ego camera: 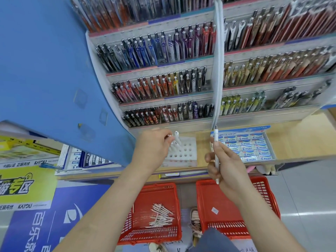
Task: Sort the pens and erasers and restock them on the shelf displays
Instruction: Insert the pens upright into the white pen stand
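My left hand (pixel 154 144) pinches a white pen (pixel 176 136) at the white holed pen stand (pixel 187 151) on the wooden counter; a few white pens stand in its left holes. My right hand (pixel 223 160) grips another white pen (pixel 216 155) upright, to the right of the stand and in front of a box of Pilot erasers (pixel 249 146). On the floor below, the left red basket (pixel 154 213) holds several loose white pens (pixel 161 216). The right red basket (pixel 227 211) holds one small white eraser (pixel 215 210).
Tiered shelves (pixel 200 79) of packed pens rise behind the counter, split by a white vertical divider (pixel 218 70). A blue panel (pixel 45 60) stands at the left, with boxed Pilot goods (pixel 87 160) under it. My shoes (pixel 195 222) stand between the baskets.
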`<state>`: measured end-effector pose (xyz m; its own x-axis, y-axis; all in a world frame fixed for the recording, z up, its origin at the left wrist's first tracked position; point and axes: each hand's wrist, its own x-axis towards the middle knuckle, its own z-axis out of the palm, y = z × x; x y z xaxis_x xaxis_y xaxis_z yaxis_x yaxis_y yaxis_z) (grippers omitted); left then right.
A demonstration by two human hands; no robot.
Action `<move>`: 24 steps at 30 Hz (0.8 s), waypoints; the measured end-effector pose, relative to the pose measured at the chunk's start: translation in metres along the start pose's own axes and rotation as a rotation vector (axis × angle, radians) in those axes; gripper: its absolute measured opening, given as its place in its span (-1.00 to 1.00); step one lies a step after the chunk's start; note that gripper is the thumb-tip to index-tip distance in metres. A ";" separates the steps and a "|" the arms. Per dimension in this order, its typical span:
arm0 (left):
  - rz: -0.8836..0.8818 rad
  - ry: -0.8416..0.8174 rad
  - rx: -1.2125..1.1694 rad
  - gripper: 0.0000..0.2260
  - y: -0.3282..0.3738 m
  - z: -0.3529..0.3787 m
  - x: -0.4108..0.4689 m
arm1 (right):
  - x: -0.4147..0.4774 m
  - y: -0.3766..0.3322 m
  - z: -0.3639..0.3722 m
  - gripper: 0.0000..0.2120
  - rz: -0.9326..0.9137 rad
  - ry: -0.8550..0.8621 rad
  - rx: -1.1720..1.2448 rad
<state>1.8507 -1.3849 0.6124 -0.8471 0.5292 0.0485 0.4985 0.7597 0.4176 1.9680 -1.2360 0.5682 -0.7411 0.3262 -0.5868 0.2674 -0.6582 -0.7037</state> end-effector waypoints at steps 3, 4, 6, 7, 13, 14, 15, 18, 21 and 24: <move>0.024 -0.048 0.041 -0.86 0.001 0.008 0.002 | 0.003 0.001 -0.002 -0.68 0.045 0.009 0.066; 0.026 -0.062 0.053 -0.85 0.002 0.010 0.003 | 0.003 0.000 -0.003 -0.68 0.050 -0.005 0.079; 0.029 -0.084 0.078 -0.84 0.001 0.012 0.006 | 0.001 -0.002 -0.003 -0.73 0.032 -0.048 0.076; 0.030 -0.093 0.087 -0.84 0.001 0.013 0.008 | 0.001 -0.003 -0.003 -0.75 0.018 -0.066 0.071; 0.001 -0.121 0.109 -0.84 -0.001 0.022 0.013 | -0.002 -0.002 -0.003 -0.81 -0.032 -0.087 -0.006; 0.006 -0.121 0.125 -0.84 -0.002 0.023 0.013 | -0.003 -0.002 -0.003 -0.83 -0.044 -0.087 -0.019; 0.013 -0.121 0.144 -0.83 -0.002 0.023 0.012 | -0.003 -0.002 -0.003 -0.85 -0.055 -0.086 -0.028; 0.025 -0.132 0.201 -0.80 -0.003 0.025 0.011 | -0.004 -0.002 -0.002 -0.84 -0.071 -0.089 -0.039; -0.030 -0.157 0.185 -0.81 -0.001 0.022 0.011 | -0.005 -0.003 -0.001 -0.81 -0.085 -0.094 -0.057; -0.200 -0.124 -0.139 -0.81 0.003 0.012 0.007 | -0.005 -0.005 -0.002 -0.80 -0.113 -0.108 -0.086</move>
<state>1.8484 -1.3743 0.6036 -0.8929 0.4225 -0.1556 0.2862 0.7994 0.5282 1.9713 -1.2331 0.5735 -0.8300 0.3175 -0.4586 0.2266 -0.5593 -0.7974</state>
